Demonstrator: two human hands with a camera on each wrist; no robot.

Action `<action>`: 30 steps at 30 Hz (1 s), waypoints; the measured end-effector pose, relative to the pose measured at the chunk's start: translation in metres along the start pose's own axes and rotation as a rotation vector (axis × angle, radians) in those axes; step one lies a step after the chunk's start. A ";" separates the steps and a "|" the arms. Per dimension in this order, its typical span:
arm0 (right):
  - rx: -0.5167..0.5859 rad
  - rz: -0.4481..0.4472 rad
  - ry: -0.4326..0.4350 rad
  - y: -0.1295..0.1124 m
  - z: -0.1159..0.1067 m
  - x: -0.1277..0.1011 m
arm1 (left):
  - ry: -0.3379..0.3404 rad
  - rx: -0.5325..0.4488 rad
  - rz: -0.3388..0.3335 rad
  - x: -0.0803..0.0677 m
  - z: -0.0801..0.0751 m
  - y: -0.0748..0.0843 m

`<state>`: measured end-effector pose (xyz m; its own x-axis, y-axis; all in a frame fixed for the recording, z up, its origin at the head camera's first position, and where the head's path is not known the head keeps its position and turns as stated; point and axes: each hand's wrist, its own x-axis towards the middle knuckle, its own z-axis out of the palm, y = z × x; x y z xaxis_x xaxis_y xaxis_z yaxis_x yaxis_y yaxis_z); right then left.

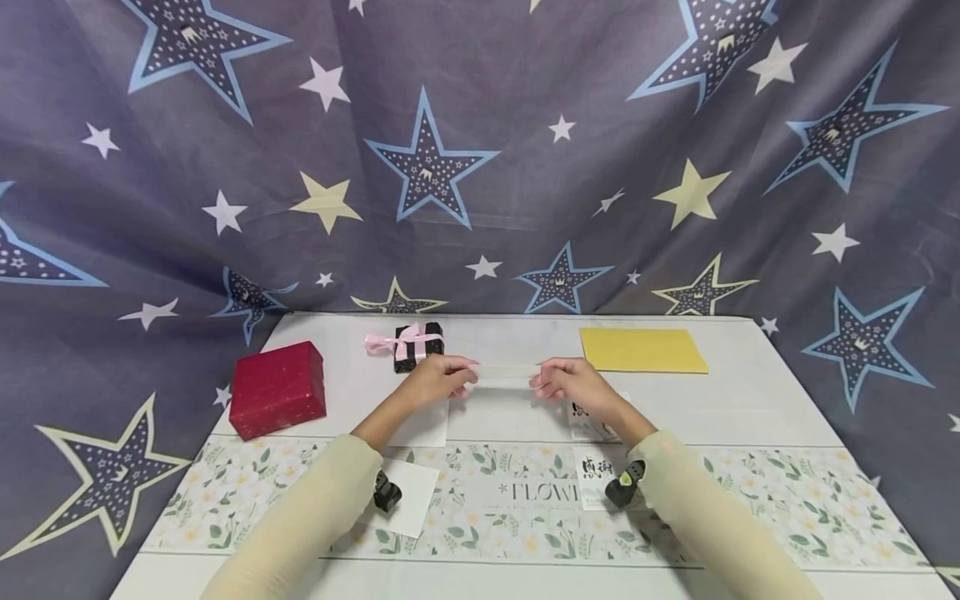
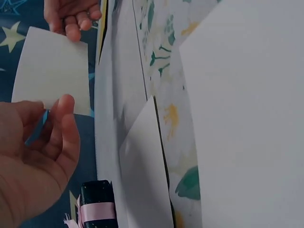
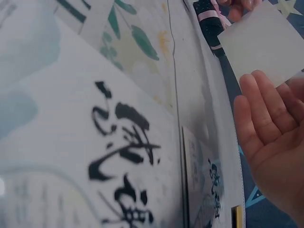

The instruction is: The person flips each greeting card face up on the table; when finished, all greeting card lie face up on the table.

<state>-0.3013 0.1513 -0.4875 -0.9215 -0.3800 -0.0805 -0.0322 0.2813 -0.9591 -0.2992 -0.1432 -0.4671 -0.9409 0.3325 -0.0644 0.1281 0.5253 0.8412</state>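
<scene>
Between both hands, above the far half of the table, a plain white card (image 1: 508, 373) is held up by its two side edges. My left hand (image 1: 441, 379) pinches one edge between thumb and fingers. At the opposite edge my right hand (image 1: 577, 385) pinches the card, its fingers partly curled. In the left wrist view the card (image 2: 52, 71) looks blank and slightly bowed. Beneath the left arm lie two white cards (image 1: 411, 515), partly covered. Under the right arm are two cards (image 1: 596, 479) with black brush characters, partly hidden by the arm.
A dark red box (image 1: 276, 390) stands at the table's left. Behind the left hand sits a small black box (image 1: 408, 354) tied with pink ribbon. At the back right lies a yellow rectangular sheet (image 1: 643, 350). A floral-patterned strip (image 1: 510, 533) crosses the white table; a star-printed curtain (image 1: 480, 208) hangs behind.
</scene>
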 end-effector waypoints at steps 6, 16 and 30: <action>-0.072 -0.013 0.011 0.005 -0.005 -0.003 | -0.070 -0.016 0.040 0.000 0.002 0.006; -0.318 -0.170 -0.072 0.006 -0.010 -0.012 | -0.141 0.228 0.187 -0.002 0.015 0.009; -0.622 -0.204 -0.162 0.009 -0.014 -0.023 | -0.207 0.480 0.210 -0.007 0.040 0.015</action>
<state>-0.2860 0.1751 -0.4904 -0.8055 -0.5926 -0.0007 -0.4606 0.6269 -0.6284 -0.2786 -0.1063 -0.4757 -0.8048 0.5899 -0.0663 0.4802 0.7126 0.5114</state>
